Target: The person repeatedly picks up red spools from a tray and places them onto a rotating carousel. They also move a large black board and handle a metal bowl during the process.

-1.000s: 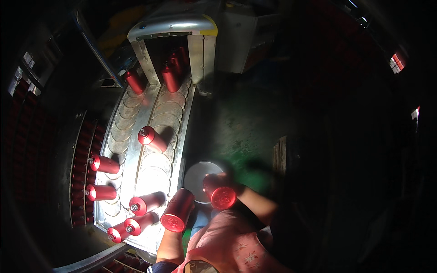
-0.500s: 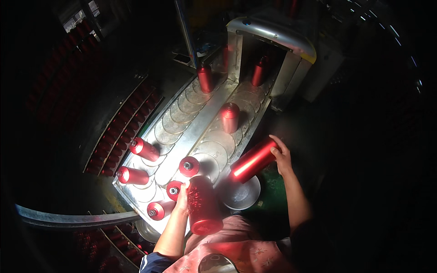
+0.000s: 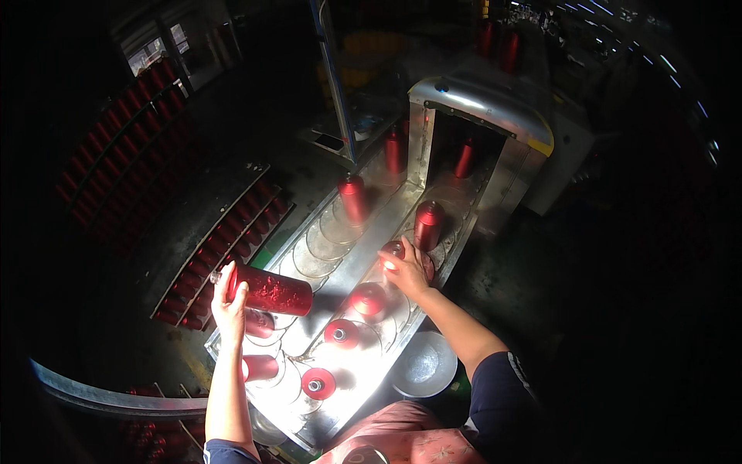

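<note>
Head view, seen from my remote station: rows of red bottles [image 3: 226, 233] stand racked at far left. My left hand [image 3: 229, 303] wraps the shoulder of a textured red bottle [image 3: 277, 292], fingers and thumb closed around it, base pointing right over the conveyor [image 3: 372, 240]; that narrower end presumably suits a one-handed hold. Upright bottles [image 3: 368, 300] occupy round plates [image 3: 313, 263], which likely space them apart. My right hand [image 3: 410, 274] curls around the top of another red bottle [image 3: 393, 249] at the right lane, its firmness and the base hidden from me. Beside the lane sits a metal bowl [image 3: 425, 367]; a metal hood [image 3: 481, 106] arches over the far end.
</note>
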`<state>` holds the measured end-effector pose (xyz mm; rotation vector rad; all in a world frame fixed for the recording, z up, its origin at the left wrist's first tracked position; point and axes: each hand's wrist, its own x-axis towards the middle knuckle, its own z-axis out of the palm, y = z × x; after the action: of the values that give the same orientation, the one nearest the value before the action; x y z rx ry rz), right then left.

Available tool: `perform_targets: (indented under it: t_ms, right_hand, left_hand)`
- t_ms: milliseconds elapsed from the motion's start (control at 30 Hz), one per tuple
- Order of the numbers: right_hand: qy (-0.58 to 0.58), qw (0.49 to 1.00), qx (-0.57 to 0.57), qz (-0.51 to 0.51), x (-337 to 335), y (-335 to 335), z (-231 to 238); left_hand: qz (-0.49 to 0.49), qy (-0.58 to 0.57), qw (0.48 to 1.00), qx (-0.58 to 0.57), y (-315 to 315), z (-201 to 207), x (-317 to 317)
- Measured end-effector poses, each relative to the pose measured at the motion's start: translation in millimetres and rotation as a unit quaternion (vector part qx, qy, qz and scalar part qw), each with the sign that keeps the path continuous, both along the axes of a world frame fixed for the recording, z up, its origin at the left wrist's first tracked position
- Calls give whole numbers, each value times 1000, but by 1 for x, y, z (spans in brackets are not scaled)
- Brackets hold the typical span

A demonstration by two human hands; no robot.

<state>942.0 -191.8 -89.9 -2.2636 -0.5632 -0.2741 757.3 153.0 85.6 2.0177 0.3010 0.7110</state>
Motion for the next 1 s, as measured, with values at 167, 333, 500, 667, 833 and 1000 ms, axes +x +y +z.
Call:
perform_targets:
  t_ms: [167,333,500,667,833,1000]
  right_hand:
    - [-20,999,24,-31,-1,-21,24]
    - [11,993,59,-99,-45,-77,2]
    - [126,953,144,-233,-157,-179,-42]
    - [128,959,118,-224,-204,-192,-56]
    - [231,944,224,-70,-216,-140,-41]
    - [266,926,249,97,-260,-101,-62]
  left_hand:
    - [88,97,969,211,14,-86,85]
    - [146,134,946,258,45,-141,87]
    - [121,185,951,218,9,-153,53]
    - [158,91,953,241,-11,-101,5]
    - [83,-42,995,20,-78,-58,-114]
    - [84,14,978,-190,-201,-70,-245]
